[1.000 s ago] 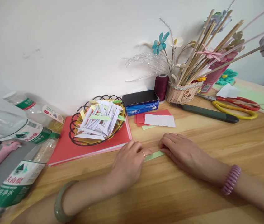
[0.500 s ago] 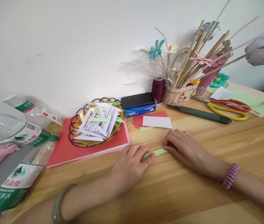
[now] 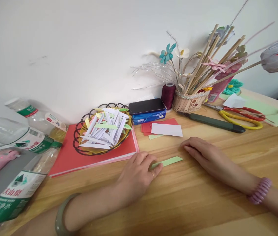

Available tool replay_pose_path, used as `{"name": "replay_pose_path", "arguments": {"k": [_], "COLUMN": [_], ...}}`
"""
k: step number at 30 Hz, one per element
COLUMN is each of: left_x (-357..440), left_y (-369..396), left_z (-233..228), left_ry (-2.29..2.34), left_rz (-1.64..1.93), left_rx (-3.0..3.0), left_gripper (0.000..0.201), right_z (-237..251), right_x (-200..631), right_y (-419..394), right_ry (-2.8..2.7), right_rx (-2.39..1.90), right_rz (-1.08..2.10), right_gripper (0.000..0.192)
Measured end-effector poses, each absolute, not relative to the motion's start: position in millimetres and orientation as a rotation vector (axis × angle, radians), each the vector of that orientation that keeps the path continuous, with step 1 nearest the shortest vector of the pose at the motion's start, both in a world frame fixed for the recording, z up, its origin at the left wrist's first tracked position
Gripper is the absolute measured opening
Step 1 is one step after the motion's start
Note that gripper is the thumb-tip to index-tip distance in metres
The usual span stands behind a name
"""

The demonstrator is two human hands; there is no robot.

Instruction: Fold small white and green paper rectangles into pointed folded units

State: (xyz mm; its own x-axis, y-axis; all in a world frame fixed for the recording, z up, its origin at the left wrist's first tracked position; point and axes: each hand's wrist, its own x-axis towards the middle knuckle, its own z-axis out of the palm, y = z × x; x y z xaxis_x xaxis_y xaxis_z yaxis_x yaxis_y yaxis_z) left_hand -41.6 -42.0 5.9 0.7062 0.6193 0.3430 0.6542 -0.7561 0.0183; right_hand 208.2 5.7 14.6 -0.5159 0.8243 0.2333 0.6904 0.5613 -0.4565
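A narrow folded strip of light green paper [image 3: 170, 161] lies flat on the wooden table [image 3: 203, 203]. My left hand [image 3: 136, 175] rests on the table with its fingertips pressing down the strip's left end. My right hand [image 3: 204, 153] lies flat just to the right of the strip, fingers together, a small gap from the paper and holding nothing. A green bangle is on my left wrist and a pink coiled band on my right.
A wire basket [image 3: 102, 131] of folded paper pieces sits on a red pad [image 3: 65, 157]. Behind are red and white paper slips [image 3: 166, 128], a phone on a tissue pack [image 3: 147, 106], a thread spool, a stick holder [image 3: 190, 100], a utility knife [image 3: 215, 122], scissors [image 3: 242, 114]. Plastic bottles [image 3: 18, 183] lie left.
My right hand has slid to the right off the green strip, uncovering its right end. My left hand stays on the left end.
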Motion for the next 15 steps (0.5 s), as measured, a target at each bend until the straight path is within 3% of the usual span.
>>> {"name": "replay_pose_path", "arguments": {"k": [9,15], "left_x": [-41.4,-37.8], "left_y": [-36.0,-43.8], "left_z": [11.2,19.8], "left_ry": [-1.217,-1.266], "left_rz": [-0.703,-0.81], "left_rx": [-2.925,-2.875], "left_gripper": [0.028,0.023], "right_z": [15.5,23.2], "right_x": [186.4,188.3], "right_y": [-7.8,-4.2], "right_ry": [-2.531,-2.752], "right_rx": [-0.942,-0.758], "right_rz": [0.376,0.152], "right_gripper": [0.02,0.024]}}
